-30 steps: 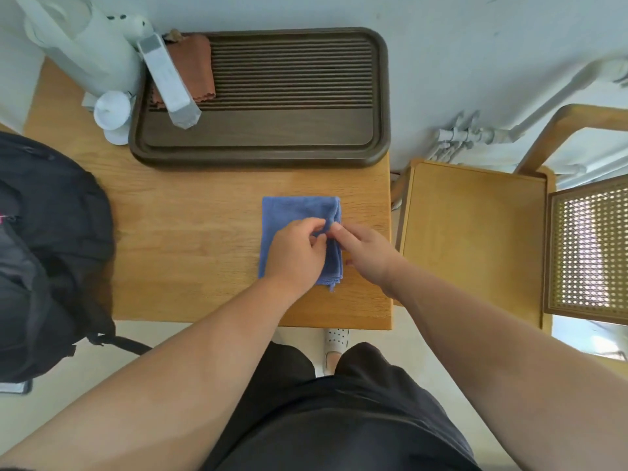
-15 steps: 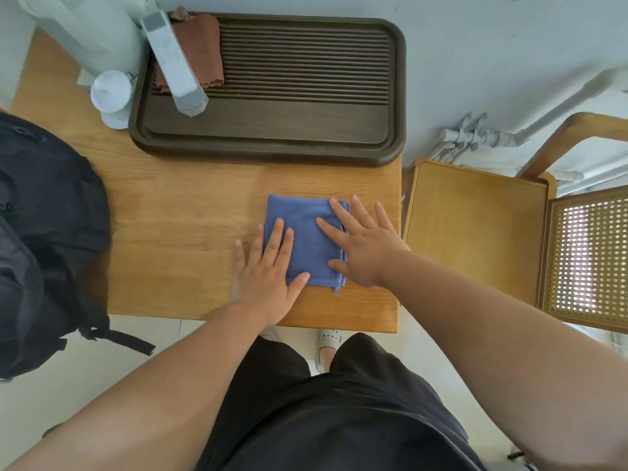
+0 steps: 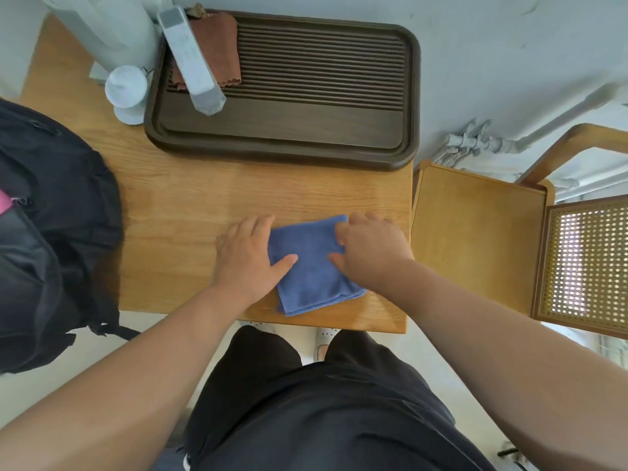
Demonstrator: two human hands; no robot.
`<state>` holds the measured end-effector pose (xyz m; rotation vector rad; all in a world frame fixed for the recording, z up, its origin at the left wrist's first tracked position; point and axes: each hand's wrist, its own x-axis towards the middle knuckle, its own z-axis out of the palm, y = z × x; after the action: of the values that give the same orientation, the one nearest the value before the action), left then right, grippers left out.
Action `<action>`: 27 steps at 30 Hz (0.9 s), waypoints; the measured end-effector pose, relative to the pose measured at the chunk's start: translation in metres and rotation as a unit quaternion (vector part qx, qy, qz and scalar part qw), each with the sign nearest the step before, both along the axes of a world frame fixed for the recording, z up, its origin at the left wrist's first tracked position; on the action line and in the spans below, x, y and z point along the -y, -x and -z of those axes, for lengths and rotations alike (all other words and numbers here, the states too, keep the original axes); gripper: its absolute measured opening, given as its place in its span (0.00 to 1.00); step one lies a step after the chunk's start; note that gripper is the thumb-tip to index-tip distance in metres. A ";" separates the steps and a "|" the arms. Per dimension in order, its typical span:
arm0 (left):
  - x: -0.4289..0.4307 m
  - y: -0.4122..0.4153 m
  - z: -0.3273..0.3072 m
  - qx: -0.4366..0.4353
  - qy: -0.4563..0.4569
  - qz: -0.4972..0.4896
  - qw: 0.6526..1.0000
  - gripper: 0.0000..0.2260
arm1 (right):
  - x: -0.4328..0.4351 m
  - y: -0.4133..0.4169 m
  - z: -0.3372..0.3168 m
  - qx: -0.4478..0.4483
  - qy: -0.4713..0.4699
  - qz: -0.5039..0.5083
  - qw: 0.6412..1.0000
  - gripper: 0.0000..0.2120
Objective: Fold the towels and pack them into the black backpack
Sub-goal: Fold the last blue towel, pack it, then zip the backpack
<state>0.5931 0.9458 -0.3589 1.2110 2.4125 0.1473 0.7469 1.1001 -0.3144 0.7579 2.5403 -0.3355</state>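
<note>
Both hands have slid off the top of the blue towel (image 3: 314, 271) to its sides since half a second ago, when they were lying flat with fingers spread; the towel itself has turned a bit, its near corner swinging right. Left hand (image 3: 246, 258) is resting released on the table (image 3: 190, 202) at the towel's left edge, fingers fairly straight and pointing far, thumb pressing on the cloth. Right hand (image 3: 372, 253) is grasping the towel's right edge, fingers curled over the far-right corner, thumb lying on top; fingertips are partly hidden. Towel is sitting folded into a small square near the table's near edge, right of centre, between the two hands, slightly skewed. Black backpack (image 3: 51, 239) is sitting at the left, overhanging the table's left side, well apart from the towel, with a bit of pink showing at its opening. Dark wooden tray (image 3: 289, 130) is lying at the far side of the table, holding a brown cloth (image 3: 221, 45) in its far-left corner, with a pale grey bar (image 3: 190, 59) slanting across it. Small white round piece (image 3: 125, 88) is standing just left of the tray. Wooden chair (image 3: 475, 232) is standing right of the table.
</note>
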 end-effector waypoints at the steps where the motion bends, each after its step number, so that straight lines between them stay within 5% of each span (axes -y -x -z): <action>1: -0.003 0.001 -0.001 0.016 0.012 0.013 1.000 0.37 | -0.004 0.004 0.003 -0.035 0.000 0.011 0.999 0.21; 5: -0.019 0.002 -0.005 0.028 0.058 0.076 0.995 0.44 | -0.013 0.021 0.023 -0.013 0.009 -0.044 0.999 0.36; 9: -0.039 0.003 -0.004 0.029 0.112 0.086 0.990 0.46 | -0.024 0.034 0.033 0.031 0.013 -0.133 0.991 0.38; 15: -0.046 0.005 -0.007 -0.007 0.109 0.109 0.988 0.25 | -0.035 0.037 0.028 0.082 0.036 -0.153 0.984 0.33; 21: -0.043 0.010 -0.010 -0.028 -0.011 0.127 0.991 0.11 | -0.037 0.020 0.026 -0.048 0.043 -0.082 0.995 0.18; 24: -0.047 0.016 -0.011 -0.072 -0.067 0.129 0.987 0.11 | -0.033 0.009 0.027 -0.132 0.043 -0.026 0.990 0.25; 27: -0.042 0.019 -0.006 -0.081 -0.089 0.153 0.981 0.12 | -0.023 -0.004 0.032 -0.116 0.056 -0.024 0.991 0.35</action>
<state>0.5745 0.9873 -0.3529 1.7184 2.3495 0.1787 0.7507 1.1233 -0.3461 0.6467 2.7236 -0.5740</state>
